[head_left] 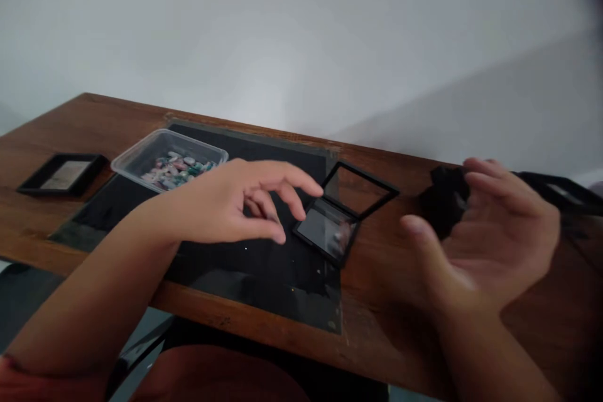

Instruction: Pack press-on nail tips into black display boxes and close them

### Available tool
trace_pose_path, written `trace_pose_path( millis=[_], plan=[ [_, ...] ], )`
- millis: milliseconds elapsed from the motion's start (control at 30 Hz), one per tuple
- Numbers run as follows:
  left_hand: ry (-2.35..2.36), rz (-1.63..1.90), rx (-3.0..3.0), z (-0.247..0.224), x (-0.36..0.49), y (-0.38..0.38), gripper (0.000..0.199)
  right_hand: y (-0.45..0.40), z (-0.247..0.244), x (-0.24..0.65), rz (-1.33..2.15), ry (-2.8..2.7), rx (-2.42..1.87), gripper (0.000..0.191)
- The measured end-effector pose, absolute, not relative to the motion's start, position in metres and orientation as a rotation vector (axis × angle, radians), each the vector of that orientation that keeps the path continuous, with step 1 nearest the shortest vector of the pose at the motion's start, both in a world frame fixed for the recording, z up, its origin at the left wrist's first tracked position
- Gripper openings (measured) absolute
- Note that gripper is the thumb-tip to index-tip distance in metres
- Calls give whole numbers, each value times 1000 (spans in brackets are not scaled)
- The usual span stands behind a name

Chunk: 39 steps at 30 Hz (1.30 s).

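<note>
Over the dark mat, my left hand [249, 204] hangs with its fingers apart and nothing between them. Its fingertips are nearest to a flat black case [326, 226] with a shiny panel, whose frame-like lid [379, 206] stands raised. My right hand [499, 239] is held up over the table's right side, palm turned inward, fingers spread and free of any object. Behind it a black item [440, 201] is partly hidden, and I cannot make out its kind. A clear plastic tub [127, 166] of small mixed-coloured stones [176, 169] sits left of my left hand.
A black open frame or tray [97, 166] with a pale inside lies at the far left of the wooden table [377, 276]. Another black frame-like object [565, 195] is at the right. The black mat [264, 276] spans the middle, with a plain wall [282, 44] behind.
</note>
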<state>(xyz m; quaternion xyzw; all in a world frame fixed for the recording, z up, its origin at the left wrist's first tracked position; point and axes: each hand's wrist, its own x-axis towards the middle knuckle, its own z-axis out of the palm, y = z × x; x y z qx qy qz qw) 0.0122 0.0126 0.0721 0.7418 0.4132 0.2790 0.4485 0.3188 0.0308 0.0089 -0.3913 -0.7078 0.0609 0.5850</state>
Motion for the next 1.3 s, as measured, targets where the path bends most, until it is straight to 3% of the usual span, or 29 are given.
trace_pose_path(
  millis=[133,267,467,700,867,1067,1233,1300],
  plan=[
    [823,592,1585,52,37,14,50,21,9,314,-201,-2004,-618,38],
    [666,653,1431,33,51,17,53,16,4,304,-68,-2233,-438,33],
    [585,695,1467,17,59,16,58,18,0,301,24,-2295,-504,34],
    [650,714,1506,14,60,16,69,17,3,302,75,-2263,-536,17],
    [789,647,1545,20,59,14,65,15,10,303,2,-2182,-624,18],
    [1174,303,1995,30,48,22,35,14,16,304,-77,-2088,-633,26],
    [1425,106,2326,23,48,24,34,14,4,298,-353,-2255,-748,16],
    [1420,135,2380,18,51,22,33,14,-3,295,-420,-2299,-861,21]
  ],
)
